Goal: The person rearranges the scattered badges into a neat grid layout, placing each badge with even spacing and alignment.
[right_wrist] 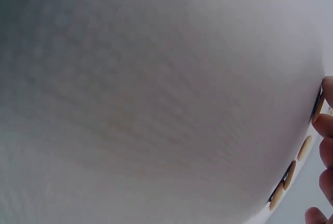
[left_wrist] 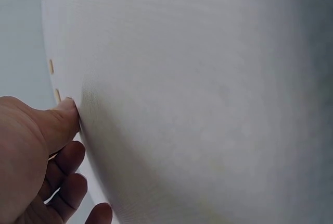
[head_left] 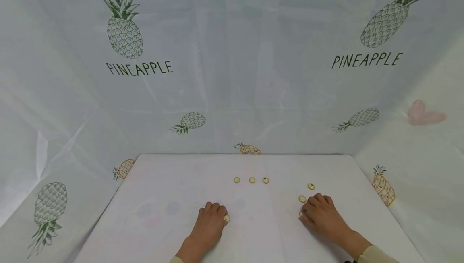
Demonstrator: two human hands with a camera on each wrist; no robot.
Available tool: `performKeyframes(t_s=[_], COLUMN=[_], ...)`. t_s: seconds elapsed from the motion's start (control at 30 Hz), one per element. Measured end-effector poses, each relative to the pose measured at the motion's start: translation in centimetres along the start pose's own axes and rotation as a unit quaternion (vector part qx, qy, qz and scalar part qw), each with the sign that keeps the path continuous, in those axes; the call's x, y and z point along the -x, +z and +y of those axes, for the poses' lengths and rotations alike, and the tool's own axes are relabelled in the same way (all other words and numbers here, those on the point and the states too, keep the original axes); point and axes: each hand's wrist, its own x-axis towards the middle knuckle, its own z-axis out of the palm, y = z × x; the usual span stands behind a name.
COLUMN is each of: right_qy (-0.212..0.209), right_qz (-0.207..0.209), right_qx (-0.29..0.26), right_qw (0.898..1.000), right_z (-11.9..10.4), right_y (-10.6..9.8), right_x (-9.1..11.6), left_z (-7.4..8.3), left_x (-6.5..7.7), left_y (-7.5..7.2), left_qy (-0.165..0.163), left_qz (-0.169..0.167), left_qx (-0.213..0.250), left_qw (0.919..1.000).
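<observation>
Near the front of the white table, my left hand (head_left: 210,220) pinches a small round cream disc (head_left: 226,218) between thumb and fingers. In the left wrist view only a sliver of it shows behind the thumb. Off to the right, my right hand (head_left: 322,216) holds a similar disc (head_left: 301,214) low at the tabletop, partly covered by the fingers. The right wrist view has that disc (right_wrist: 319,107) on edge between two fingertips. Just beyond this hand lie a disc (head_left: 302,199) and another disc (head_left: 311,186) with a dark centre mark.
At the back of the table (head_left: 174,230), a left disc (head_left: 237,180), a middle disc (head_left: 252,180) and a right disc (head_left: 266,180) lie in a row. A pineapple-printed cloth (head_left: 232,73) rises behind the table and along both sides.
</observation>
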Motion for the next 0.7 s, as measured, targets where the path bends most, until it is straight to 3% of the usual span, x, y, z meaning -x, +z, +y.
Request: performKeyframes(t_s=[0.27, 0.5, 0.7], right_qy=[0.005, 0.034, 0.033], right_qz=[-0.005, -0.009, -0.011], right_qx=[-0.036, -0.011, 0.0], right_qw=[0.999, 0.999, 0.999], right_z=[-0.36, -0.42, -0.35], right_y=[-0.03, -0.08, -0.09], right_x=[-0.12, -0.17, -0.17], left_z=[-0.18, -0.34, -0.27], left_x=[0.02, 0.07, 0.14], left_y=[-0.08, -0.51, -0.75], left_qy=[-0.014, -0.015, -0.005], left_qz=[-0.006, -0.029, -0.036], left_qx=[0.003, 0.015, 0.001], left_qw=[0.9999, 0.9994, 0.9993])
